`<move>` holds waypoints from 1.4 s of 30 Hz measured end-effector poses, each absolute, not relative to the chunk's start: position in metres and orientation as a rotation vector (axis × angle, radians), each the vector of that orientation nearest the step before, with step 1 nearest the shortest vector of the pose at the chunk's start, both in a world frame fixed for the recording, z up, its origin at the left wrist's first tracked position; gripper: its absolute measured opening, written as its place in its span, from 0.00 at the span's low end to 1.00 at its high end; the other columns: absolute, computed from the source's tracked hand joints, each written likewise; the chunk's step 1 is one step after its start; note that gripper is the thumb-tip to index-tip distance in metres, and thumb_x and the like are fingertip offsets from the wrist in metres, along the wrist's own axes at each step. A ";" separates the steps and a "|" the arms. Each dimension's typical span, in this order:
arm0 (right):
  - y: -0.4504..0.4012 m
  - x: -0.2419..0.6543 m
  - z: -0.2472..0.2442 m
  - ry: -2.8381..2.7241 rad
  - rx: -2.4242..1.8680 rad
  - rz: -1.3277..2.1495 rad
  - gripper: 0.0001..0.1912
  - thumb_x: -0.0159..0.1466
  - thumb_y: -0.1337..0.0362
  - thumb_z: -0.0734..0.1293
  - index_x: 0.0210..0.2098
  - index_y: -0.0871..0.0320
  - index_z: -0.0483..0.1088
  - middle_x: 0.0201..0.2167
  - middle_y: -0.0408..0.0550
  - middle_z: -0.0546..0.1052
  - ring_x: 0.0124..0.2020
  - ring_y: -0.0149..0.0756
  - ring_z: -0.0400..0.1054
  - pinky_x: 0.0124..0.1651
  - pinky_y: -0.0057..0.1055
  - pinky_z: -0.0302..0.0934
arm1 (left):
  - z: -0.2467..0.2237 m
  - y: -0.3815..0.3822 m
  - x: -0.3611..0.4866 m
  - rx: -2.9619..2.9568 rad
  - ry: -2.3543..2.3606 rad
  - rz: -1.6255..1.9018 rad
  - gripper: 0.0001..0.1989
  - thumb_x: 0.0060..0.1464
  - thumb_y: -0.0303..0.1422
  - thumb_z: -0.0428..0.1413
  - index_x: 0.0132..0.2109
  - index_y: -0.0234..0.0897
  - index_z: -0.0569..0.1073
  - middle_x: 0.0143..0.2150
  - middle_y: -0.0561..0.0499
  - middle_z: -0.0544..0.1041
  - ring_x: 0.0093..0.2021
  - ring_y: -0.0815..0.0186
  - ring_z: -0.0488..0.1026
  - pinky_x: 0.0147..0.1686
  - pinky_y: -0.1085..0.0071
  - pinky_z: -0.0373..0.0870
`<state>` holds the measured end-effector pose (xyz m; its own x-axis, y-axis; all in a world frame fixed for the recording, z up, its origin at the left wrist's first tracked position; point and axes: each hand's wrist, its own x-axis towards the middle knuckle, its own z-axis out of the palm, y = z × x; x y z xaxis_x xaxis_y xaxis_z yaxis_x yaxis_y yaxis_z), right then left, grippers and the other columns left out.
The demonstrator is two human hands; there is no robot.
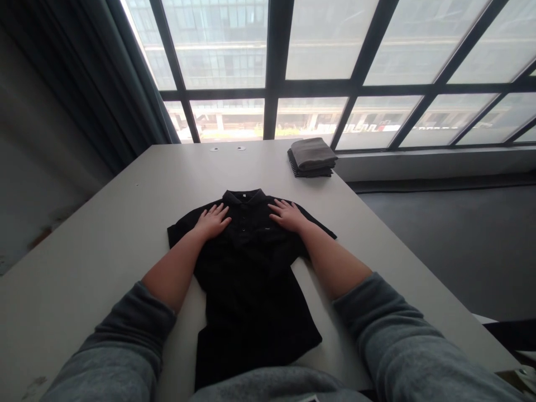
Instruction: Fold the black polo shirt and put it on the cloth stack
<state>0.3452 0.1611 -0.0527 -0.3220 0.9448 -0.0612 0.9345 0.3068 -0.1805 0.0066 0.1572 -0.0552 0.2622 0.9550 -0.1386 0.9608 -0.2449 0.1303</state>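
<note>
A black short-sleeved polo shirt (pixel 251 296) lies spread front side up, its collar pointing away from me and its hem close to my body. My left hand (pixel 213 221) rests flat on the shirt's left shoulder area, fingers spread. On the other side of the buttoned placket, my right hand (pixel 287 215) lies flat on the upper chest near the right shoulder, its fingers apart too. Neither hand grips the cloth. Part of the hem is hidden behind my grey top.
The shirt is on a white table (pixel 167 173). Folded grey and dark clothes (pixel 313 155) are stacked at its far right corner. Behind stand large windows (pixel 318 42), with a dark curtain (pixel 138 84) at the left. Grey floor (pixel 435 245) shows past the right edge.
</note>
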 end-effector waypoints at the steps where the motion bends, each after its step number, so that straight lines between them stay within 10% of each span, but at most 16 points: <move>1: 0.168 0.348 -0.053 -2.499 -1.794 0.266 0.33 0.76 0.45 0.55 0.77 0.46 0.55 0.80 0.48 0.48 0.79 0.52 0.41 0.77 0.57 0.37 | -0.055 0.160 0.005 2.320 1.818 -0.042 0.36 0.72 0.52 0.38 0.79 0.46 0.50 0.82 0.51 0.42 0.81 0.52 0.39 0.76 0.45 0.40; 18: 0.230 0.366 -0.055 -2.554 -1.717 0.215 0.34 0.75 0.46 0.57 0.77 0.50 0.56 0.79 0.48 0.51 0.79 0.52 0.44 0.78 0.54 0.40 | -0.059 0.213 0.003 2.307 1.939 0.081 0.34 0.72 0.53 0.37 0.78 0.47 0.56 0.81 0.50 0.49 0.80 0.54 0.45 0.76 0.48 0.45; 27: 0.187 0.397 -0.036 -2.283 -1.628 0.212 0.22 0.73 0.57 0.63 0.60 0.56 0.77 0.74 0.52 0.64 0.74 0.44 0.57 0.76 0.36 0.50 | -0.053 0.195 -0.045 2.247 2.066 0.043 0.34 0.73 0.47 0.39 0.76 0.32 0.60 0.80 0.38 0.49 0.79 0.46 0.49 0.74 0.50 0.52; 42: 0.130 0.429 -0.062 -2.379 -1.911 0.183 0.31 0.76 0.60 0.56 0.76 0.60 0.57 0.78 0.56 0.54 0.77 0.50 0.49 0.77 0.44 0.44 | -0.070 0.077 -0.107 2.242 2.231 0.071 0.33 0.69 0.36 0.39 0.75 0.25 0.61 0.78 0.35 0.57 0.78 0.50 0.53 0.74 0.53 0.55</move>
